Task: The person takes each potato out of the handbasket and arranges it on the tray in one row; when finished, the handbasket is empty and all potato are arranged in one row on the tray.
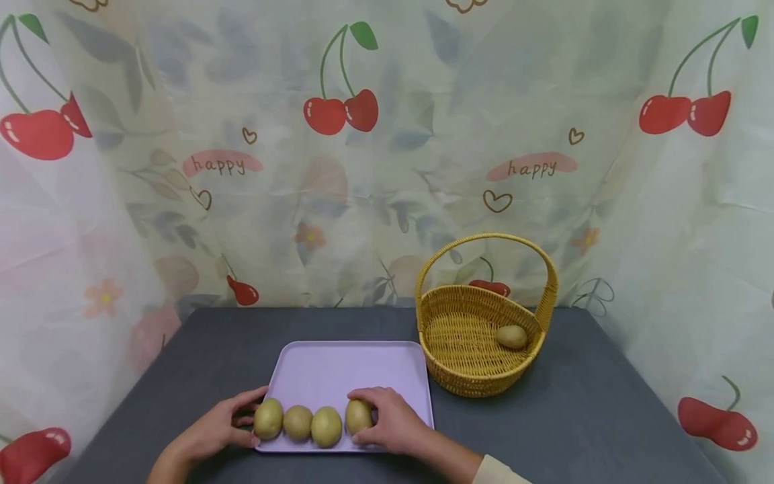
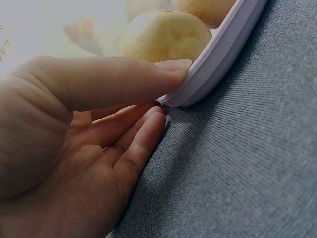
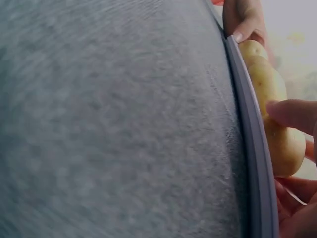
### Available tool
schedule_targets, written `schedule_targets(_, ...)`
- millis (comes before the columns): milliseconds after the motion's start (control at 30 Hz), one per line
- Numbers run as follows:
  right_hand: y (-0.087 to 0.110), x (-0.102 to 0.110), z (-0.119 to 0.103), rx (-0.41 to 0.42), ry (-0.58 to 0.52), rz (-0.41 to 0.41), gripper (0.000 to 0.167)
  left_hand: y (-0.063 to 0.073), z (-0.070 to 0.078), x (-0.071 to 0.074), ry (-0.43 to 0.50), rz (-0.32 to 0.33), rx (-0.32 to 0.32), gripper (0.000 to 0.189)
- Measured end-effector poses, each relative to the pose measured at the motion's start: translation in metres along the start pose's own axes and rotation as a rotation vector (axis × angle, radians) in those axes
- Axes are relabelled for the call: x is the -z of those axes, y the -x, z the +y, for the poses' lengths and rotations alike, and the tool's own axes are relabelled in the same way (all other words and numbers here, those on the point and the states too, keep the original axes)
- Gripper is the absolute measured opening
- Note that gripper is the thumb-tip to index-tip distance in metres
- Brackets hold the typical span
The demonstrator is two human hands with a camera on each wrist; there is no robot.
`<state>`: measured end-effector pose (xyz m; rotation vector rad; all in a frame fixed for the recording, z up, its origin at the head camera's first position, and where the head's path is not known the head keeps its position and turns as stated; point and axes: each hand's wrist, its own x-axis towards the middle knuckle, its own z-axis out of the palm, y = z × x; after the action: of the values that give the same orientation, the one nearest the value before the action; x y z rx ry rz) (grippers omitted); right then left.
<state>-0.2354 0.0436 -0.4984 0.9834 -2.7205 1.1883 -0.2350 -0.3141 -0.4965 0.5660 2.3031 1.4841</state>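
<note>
Several tan potatoes [image 1: 297, 423] lie in a row along the front edge of a lilac tray [image 1: 357, 366]. My right hand [image 1: 396, 420] grips the rightmost potato [image 1: 358, 417] between thumb and fingers, with a small gap to its neighbour on the left. At the tray's front left corner, my left hand [image 1: 211, 427] holds the rim, next to the leftmost potato [image 1: 268, 419]. In the left wrist view the thumb [image 2: 168, 69] lies at the rim, while the other fingers curl beneath it by the tray's outer side.
A woven basket [image 1: 478, 386] with a tall arched handle stands right of the tray, farther back. One potato [image 1: 511, 337] lies inside it, at the right. Dark grey cloth [image 1: 520, 437] covers the table. A cherry-printed curtain [image 1: 387, 202] hangs behind and along both sides.
</note>
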Motion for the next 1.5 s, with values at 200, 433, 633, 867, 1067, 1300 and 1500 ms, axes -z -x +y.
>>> schedule_targets(200, 0.003, -0.004, -0.002, -0.004, -0.009, -0.001, 0.062, -0.001, -0.001, 0.001, 0.017, -0.008, 0.014, 0.086)
schedule_targets(433, 0.005, -0.003, -0.005, -0.016, 0.021, -0.003, 0.063, -0.001, 0.000, 0.001, 0.021, -0.005, 0.017, 0.087)
schedule_targets(633, 0.008, -0.003, -0.007, -0.022, 0.033, -0.010, 0.063, 0.000, 0.002, 0.001, 0.011, -0.004, 0.027, 0.087)
schedule_targets(867, 0.010, 0.001, -0.011, -0.009, 0.088, -0.020, 0.076, 0.000, 0.003, 0.001, 0.001, 0.000, 0.036, 0.086)
schedule_targets(1067, 0.007, 0.028, -0.012, -0.003, 0.073, -0.034, 0.075, 0.000, 0.003, 0.000, -0.002, 0.004, 0.060, 0.086)
schedule_targets(1300, 0.001, 0.088, -0.006, -0.019, -0.017, -0.091, 0.053, 0.000, 0.004, 0.000, 0.010, -0.001, 0.044, 0.087)
schedule_targets(1500, -0.002, 0.144, 0.004, -0.060, -0.146, -0.062, 0.045, 0.000, 0.002, 0.000, 0.008, -0.003, 0.040, 0.087)
